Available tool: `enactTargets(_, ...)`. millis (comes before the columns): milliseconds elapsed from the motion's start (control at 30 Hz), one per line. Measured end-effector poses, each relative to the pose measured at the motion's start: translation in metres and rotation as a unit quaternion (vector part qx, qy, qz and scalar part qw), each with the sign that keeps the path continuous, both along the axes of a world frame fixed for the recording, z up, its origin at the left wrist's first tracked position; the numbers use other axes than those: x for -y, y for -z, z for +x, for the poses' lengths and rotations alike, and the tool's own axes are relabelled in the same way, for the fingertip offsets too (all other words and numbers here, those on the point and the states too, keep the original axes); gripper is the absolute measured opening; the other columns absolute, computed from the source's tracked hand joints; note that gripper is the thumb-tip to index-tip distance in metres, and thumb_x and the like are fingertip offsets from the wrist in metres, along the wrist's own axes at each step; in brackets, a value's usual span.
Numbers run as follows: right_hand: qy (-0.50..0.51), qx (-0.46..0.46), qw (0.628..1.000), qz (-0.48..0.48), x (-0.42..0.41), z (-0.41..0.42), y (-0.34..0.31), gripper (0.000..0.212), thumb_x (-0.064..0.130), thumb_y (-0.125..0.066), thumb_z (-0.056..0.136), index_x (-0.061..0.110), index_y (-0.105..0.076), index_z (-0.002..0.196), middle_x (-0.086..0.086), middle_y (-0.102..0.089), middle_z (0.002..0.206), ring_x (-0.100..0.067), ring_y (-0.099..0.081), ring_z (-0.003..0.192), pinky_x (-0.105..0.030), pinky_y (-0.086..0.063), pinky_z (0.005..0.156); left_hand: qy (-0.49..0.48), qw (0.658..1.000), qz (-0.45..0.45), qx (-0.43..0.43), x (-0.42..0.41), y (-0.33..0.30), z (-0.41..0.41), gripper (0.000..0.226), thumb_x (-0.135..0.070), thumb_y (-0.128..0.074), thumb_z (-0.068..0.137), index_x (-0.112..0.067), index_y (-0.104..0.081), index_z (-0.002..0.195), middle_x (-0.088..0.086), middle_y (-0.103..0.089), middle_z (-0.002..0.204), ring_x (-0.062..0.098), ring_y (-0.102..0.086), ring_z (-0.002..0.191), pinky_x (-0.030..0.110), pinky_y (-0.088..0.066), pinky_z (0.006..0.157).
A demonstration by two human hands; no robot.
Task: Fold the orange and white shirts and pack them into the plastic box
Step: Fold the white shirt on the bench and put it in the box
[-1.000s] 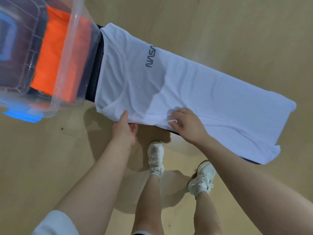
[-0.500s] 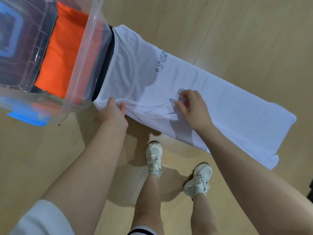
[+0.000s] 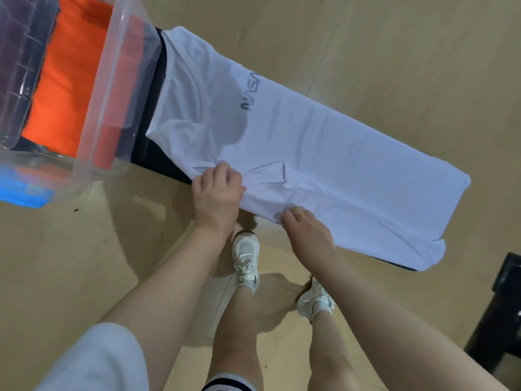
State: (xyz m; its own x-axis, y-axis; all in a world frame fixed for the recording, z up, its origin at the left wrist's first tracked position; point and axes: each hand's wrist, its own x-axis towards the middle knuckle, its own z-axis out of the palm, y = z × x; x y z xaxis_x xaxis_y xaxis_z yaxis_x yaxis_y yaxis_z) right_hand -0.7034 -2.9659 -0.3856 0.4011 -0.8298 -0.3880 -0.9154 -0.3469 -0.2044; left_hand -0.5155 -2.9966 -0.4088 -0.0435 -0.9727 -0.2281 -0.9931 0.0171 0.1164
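white shirt (image 3: 324, 153) | lengthwise on bench, collar toward plastic box (image 3: 112, 88); both hands' fingers pinch near edge

The shirt (image 3: 324, 153) lies along the bench (image 3: 158, 153) before me, covering it to its right end. At the bench's left end stands the plastic box (image 3: 112, 80), with another shirt (image 3: 64, 80) folded inside. My hands (image 3: 217, 196) meet the shirt's near edge.
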Motion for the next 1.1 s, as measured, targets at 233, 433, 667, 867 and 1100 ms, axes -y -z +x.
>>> enactTargets(233,0.043,0.029,0.985,0.165,-0.004,0.026,-0.012,0.028,-0.003,-0.054,0.081,0.005,-0.053,0.107,-0.014,-0.057,0.111,-0.033,-0.06,0.096,-0.038,-0.045,0.059,-0.1,0.983,0.154,-0.01,-0.001,-0.019,0.032,0.02,-0.012,-0.052,0.089,0.007,-0.058,0.092,0.027,-0.054,0.097,0.04,-0.055,0.089,0.042,-0.039,0.067)
enactTargets(433,0.197,0.139,0.969,0.062,0.057,-0.022,-0.035,0.022,0.02,-0.044,0.092,0.005,-0.061,0.092,-0.014,-0.061,0.089,-0.035,-0.059,0.079,-0.037,-0.046,0.06,-0.018,0.986,0.129,-0.104,0.041,-0.045,-0.014,0.029,-0.02,-0.038,0.077,-0.002,-0.06,0.084,0.02,-0.058,0.084,0.036,-0.059,0.061,0.034,-0.046,0.052)
enactTargets(667,0.31,0.165,0.928,0.124,0.18,-0.115,-0.003,0.023,0.008,-0.043,0.091,0.005,-0.06,0.107,-0.015,-0.058,0.112,-0.032,-0.052,0.106,-0.036,-0.04,0.086,0.07,0.972,0.127,-0.184,0.162,-0.032,-0.11,0.05,-0.03,-0.023,0.08,-0.008,-0.06,0.106,0.015,-0.059,0.11,0.036,-0.054,0.101,0.043,-0.042,0.082)
enactTargets(867,0.319,0.166,0.866,0.347,0.235,-0.155,0.047,0.029,0.016,-0.046,0.091,0.01,-0.058,0.117,-0.01,-0.06,0.12,-0.024,-0.055,0.107,-0.029,-0.04,0.085,0.05,0.955,0.268,-0.119,0.237,0.021,-0.146,0.036,-0.014,-0.032,0.095,-0.013,-0.048,0.127,0.013,-0.056,0.126,0.033,-0.051,0.113,0.039,-0.04,0.094)
enactTargets(1100,0.321,0.115,0.769,0.541,0.249,-0.177,0.09,0.037,0.057,-0.045,0.086,0.036,-0.059,0.113,0.008,-0.06,0.12,-0.017,-0.055,0.112,-0.033,-0.038,0.103,0.053,0.823,0.565,-0.023,0.272,0.057,-0.129,0.038,-0.046,-0.034,0.091,-0.028,-0.056,0.117,-0.006,-0.056,0.123,0.018,-0.051,0.111,0.035,-0.039,0.097)
